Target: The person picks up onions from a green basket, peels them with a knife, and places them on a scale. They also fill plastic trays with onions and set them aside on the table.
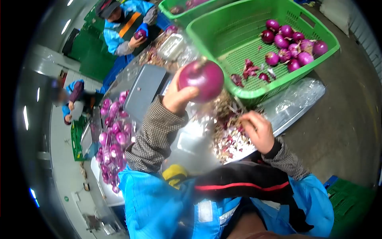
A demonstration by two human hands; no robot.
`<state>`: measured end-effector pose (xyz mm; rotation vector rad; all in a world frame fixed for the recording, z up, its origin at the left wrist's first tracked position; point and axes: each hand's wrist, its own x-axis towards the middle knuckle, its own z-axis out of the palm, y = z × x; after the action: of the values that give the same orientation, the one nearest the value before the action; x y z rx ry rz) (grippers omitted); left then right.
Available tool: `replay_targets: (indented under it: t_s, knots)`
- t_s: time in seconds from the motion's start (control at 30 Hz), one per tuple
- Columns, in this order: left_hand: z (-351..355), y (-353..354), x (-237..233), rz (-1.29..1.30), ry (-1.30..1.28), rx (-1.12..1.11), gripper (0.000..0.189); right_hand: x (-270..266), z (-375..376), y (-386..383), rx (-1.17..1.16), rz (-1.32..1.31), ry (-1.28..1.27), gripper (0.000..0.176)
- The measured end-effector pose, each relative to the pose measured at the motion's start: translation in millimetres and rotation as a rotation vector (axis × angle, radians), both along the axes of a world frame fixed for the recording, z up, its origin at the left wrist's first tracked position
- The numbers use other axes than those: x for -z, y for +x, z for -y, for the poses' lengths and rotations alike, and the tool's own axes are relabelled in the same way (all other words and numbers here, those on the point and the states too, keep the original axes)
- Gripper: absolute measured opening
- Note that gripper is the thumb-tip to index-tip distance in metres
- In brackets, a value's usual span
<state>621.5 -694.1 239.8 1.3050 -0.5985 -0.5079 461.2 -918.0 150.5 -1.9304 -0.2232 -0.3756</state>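
My left hand (pixel 175 93) is closed around a large, shiny red onion (pixel 205 81), raised above the table. Dry tuft and root remnants show at the onion's top. Lower and to the right, my right hand (pixel 259 132) has its fingers curled together over a heap of onion skins (pixel 229 139); whatever lies between the fingertips is too small to make out. Just beyond both hands stands a green plastic crate (pixel 248 93), tilted in view, with several red onions (pixel 294 49) and loose purple skins inside.
Bagged red onions (pixel 115 137) lie on the left beside a grey scale-like box (pixel 145 89). A white tray (pixel 171 47) and a second green crate (pixel 191 14) are farther back. One co-worker (pixel 127 24) holds an onion across the table; another person (pixel 73 99) stands farther left.
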Motion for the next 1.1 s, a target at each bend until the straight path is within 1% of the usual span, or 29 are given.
replay_targets:
  t_s: [0.07, 0.1, 0.17, 0.2, 0.27, 0.33, 0.37, 0.4, 0.47, 0.5, 0.6, 0.7, 0.8, 0.83, 0.93, 0.97, 1.07, 1.1]
  knots:
    - [-21, -40, 13, -0.092, 0.086, -0.160, 0.085, -12, -14, 10, 0.012, 0.092, -0.103, 0.015]
    - [-33, -50, 24, -0.158, 0.094, -0.160, 0.083, -14, -20, 13, 0.018, 0.136, -0.203, 0.017]
    - [-50, -67, 43, -0.124, 0.149, -0.171, 0.080, -20, -37, 17, 0.015, 0.248, -0.355, 0.028]
    - [-56, -75, 46, -0.104, 0.181, -0.181, 0.078, -19, -43, 17, 0.018, 0.284, -0.423, 0.032]
    - [-65, -91, 45, -0.095, 0.268, -0.169, 0.075, -16, -53, 16, -0.017, 0.277, -0.550, 0.042]
    - [-70, -104, 47, -0.145, 0.272, -0.164, 0.074, -13, -62, 16, -0.027, 0.283, -0.619, 0.043]
    - [-74, -108, 49, -0.168, 0.293, -0.148, 0.073, -13, -68, 18, 0.003, 0.395, -0.669, 0.023]
    - [-76, -113, 48, -0.179, 0.309, -0.144, 0.076, -9, -72, 20, -0.021, 0.415, -0.670, 0.021]
    - [-75, -119, 44, -0.193, 0.342, -0.130, 0.084, -6, -78, 21, -0.043, 0.412, -0.685, 0.025]
    - [-78, -120, 50, -0.223, 0.318, -0.127, 0.084, -3, -79, 22, -0.036, 0.419, -0.676, 0.026]
    - [-81, -122, 56, -0.244, 0.313, -0.097, 0.082, 12, -80, 18, 0.003, 0.401, -0.656, 0.030]
    - [-85, -125, 56, -0.285, 0.256, -0.117, 0.074, 24, -74, 12, 0.079, 0.353, -0.658, 0.031]
    - [-76, -128, 66, -0.117, 0.354, -0.180, 0.076, 20, -84, 4, 0.119, 0.283, -0.688, 0.031]
    - [-70, -129, 65, -0.066, 0.342, -0.208, 0.078, 21, -87, 5, 0.161, 0.285, -0.670, 0.031]
    - [-67, -131, 68, 0.047, 0.440, -0.361, 0.080, 32, -84, 1, 0.249, 0.231, -0.609, 0.032]
    - [-66, -130, 72, 0.068, 0.400, -0.416, 0.084, 34, -80, -4, 0.231, 0.055, -0.605, 0.038]
    - [-66, -129, 83, 0.178, 0.471, -0.551, 0.085, 34, -84, -10, 0.185, 0.085, -0.389, 0.045]
    - [-58, -132, 75, 0.141, 0.498, -0.573, 0.087, 33, -86, -9, 0.146, 0.056, -0.298, 0.044]
